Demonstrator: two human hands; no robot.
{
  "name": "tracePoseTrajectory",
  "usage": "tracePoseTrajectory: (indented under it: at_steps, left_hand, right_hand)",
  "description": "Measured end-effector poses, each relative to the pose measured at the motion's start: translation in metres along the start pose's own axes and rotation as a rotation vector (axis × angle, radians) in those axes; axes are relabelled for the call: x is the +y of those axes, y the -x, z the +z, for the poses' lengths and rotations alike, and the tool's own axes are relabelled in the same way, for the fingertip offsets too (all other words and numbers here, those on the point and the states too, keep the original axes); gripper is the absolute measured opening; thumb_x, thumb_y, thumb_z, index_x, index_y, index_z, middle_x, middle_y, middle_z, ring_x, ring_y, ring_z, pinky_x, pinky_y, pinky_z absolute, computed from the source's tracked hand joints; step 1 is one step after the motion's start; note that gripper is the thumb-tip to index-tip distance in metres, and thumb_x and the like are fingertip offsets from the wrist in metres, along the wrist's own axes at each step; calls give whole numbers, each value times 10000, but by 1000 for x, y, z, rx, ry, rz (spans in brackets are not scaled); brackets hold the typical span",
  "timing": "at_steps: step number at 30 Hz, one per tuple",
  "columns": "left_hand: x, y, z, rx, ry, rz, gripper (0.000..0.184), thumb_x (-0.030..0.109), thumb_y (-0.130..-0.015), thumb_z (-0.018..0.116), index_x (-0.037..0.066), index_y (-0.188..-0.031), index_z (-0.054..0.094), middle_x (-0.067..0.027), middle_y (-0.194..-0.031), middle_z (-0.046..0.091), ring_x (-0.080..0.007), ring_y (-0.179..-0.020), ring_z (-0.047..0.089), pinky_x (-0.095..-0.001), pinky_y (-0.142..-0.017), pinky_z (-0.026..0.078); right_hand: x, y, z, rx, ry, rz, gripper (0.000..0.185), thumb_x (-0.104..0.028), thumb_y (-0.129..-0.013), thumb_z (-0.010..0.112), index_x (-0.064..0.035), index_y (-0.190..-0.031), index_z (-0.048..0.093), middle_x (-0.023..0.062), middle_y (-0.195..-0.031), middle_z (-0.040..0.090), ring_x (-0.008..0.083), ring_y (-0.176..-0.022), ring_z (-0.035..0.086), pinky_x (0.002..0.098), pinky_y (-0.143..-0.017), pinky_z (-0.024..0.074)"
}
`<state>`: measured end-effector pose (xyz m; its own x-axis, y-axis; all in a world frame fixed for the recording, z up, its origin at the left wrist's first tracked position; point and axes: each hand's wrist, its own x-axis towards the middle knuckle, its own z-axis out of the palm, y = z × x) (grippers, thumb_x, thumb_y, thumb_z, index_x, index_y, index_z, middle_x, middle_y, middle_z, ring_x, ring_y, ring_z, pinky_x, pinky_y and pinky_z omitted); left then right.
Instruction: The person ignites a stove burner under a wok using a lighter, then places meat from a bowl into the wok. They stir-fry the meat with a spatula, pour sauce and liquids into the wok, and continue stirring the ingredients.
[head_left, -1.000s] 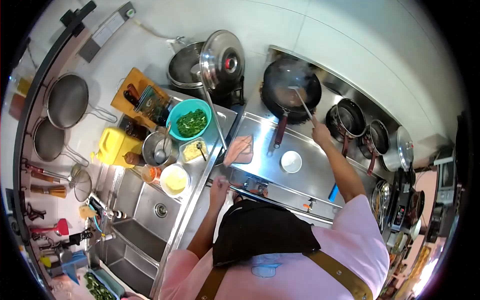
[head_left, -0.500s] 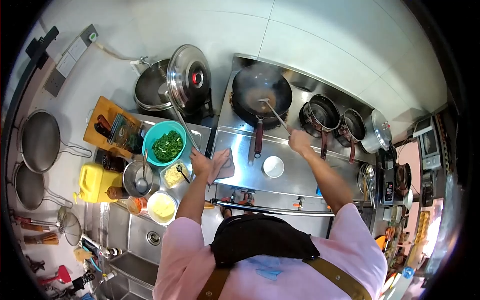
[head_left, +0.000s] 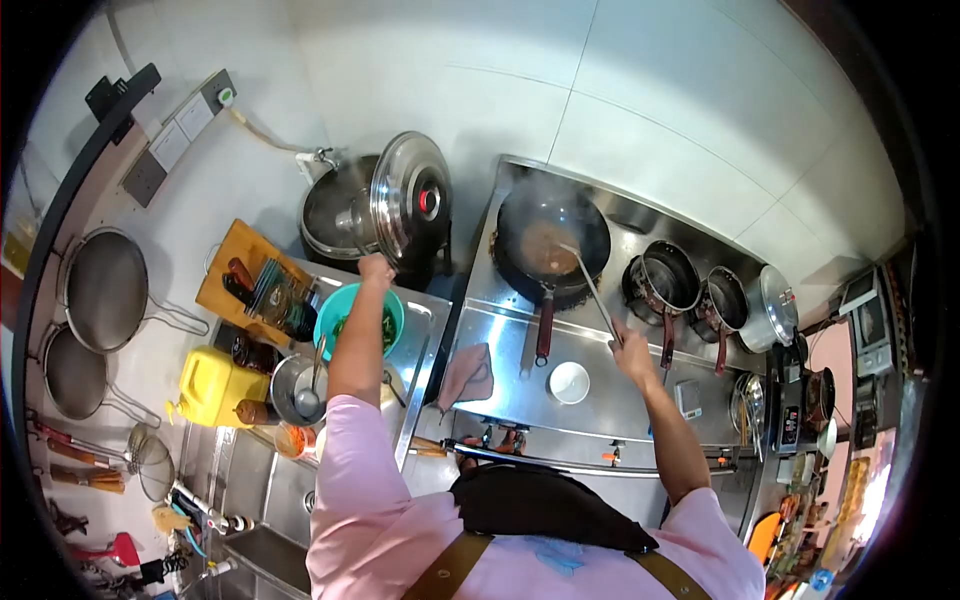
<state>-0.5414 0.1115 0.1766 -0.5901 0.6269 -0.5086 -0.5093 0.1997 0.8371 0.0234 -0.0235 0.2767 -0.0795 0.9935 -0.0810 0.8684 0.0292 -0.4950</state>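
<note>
My left hand (head_left: 375, 268) is closed around the handle of a ladle (head_left: 347, 222) whose bowl is in the large steel pot (head_left: 322, 225), beside its tilted lid (head_left: 412, 200). The rest of the handle is hidden by my hand and arm. My right hand (head_left: 630, 355) grips a metal spatula (head_left: 594, 288), its tip touching the brownish contents in the steaming wok (head_left: 510, 262). The wok's handle (head_left: 545, 328) points towards me. A small white bowl (head_left: 569, 382) and a folded cloth (head_left: 468, 376) lie on the steel surface below the wok.
My left arm partly covers a turquoise bowl (head_left: 325, 325) of greens. A steel bowl (head_left: 287, 390) and yellow jug (head_left: 222, 388) stand left of it, above the sink (head_left: 270, 490). Two dark pans (head_left: 665, 278) (head_left: 724, 300) and a lidded pot (head_left: 768, 308) stand right of the wok.
My left hand has risen from near the counter edge, taken hold of the ladle handle and moved up to the pot. My right hand still holds the spatula, whose tip has shifted within the wok.
</note>
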Motion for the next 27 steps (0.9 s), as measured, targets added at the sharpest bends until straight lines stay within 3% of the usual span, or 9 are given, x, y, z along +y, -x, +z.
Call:
tracePoseTrajectory:
  at_steps: [1,6,14,17,18,21,23,25,27]
  left_hand:
    - [2,-25,-10,-88,1,-21,138,-14,-830,430,32,-704,459,-89,-593,450,-186,-359,358,-331,-311,247]
    - [37,-37,-20,-56,15,-155,128,-35,-848,454,75,-785,468,-59,-598,434,-166,-413,367,-288,-369,318]
    - [34,50,-83,-230,161,12,123,61,-906,528,49,-789,492,-26,-653,455,-123,-514,428,-259,-405,347]
    - [60,144,-99,-227,240,145,121,74,-933,513,42,-817,507,-20,-692,478,-96,-531,426,-253,-404,322]
    - [69,167,-109,-267,258,160,110,82,-946,506,48,-842,509,-16,-715,488,-85,-534,421,-244,-404,318]
    - [100,244,-126,-376,355,123,72,111,-983,495,65,-930,514,-6,-785,510,-56,-537,399,-202,-404,296]
    - [112,285,-130,-465,375,95,228,148,-1004,496,25,-1192,534,-4,-815,506,-34,-534,386,-170,-385,270]
    - [114,316,-130,-576,407,55,333,155,-1015,480,4,-1311,488,-1,-824,498,-24,-533,385,-171,-370,287]
    - [106,340,-120,-630,430,-15,353,159,-1020,472,-11,-1329,470,-2,-829,496,-22,-530,386,-167,-360,304]
  right_hand:
    - [-1,3,0,19,-21,-10,537,-100,-835,660,-71,-1357,540,281,-1167,617,431,-1104,598,429,-945,481]
    - [9,4,8,22,-20,21,521,-122,-841,659,-53,-1345,546,285,-1152,623,424,-1103,605,422,-935,485]
    - [-8,7,-5,11,-95,24,467,-83,-858,626,-21,-1316,563,275,-1120,648,395,-1081,636,414,-926,486]
    - [0,-3,6,-11,-207,78,459,-81,-862,602,-19,-1316,564,228,-958,703,326,-846,703,395,-784,536]
    - [5,-8,9,-75,-381,131,457,-95,-872,579,-43,-1326,570,108,-747,650,192,-556,612,341,-531,513]
    - [-17,-12,-1,-185,-715,250,430,-123,-890,552,-39,-1311,580,13,-640,514,99,-426,464,274,-364,384]
    - [-24,-18,6,-131,-900,254,301,-130,-931,537,1,-1200,570,11,-615,489,96,-362,402,269,-325,337]
    - [-20,-29,10,-183,-983,287,236,-134,-935,523,-4,-1125,575,8,-615,485,91,-371,410,273,-320,331]
    - [-26,-31,10,-244,-1048,289,147,-119,-933,509,-16,-1015,574,6,-611,486,90,-375,413,273,-316,330]
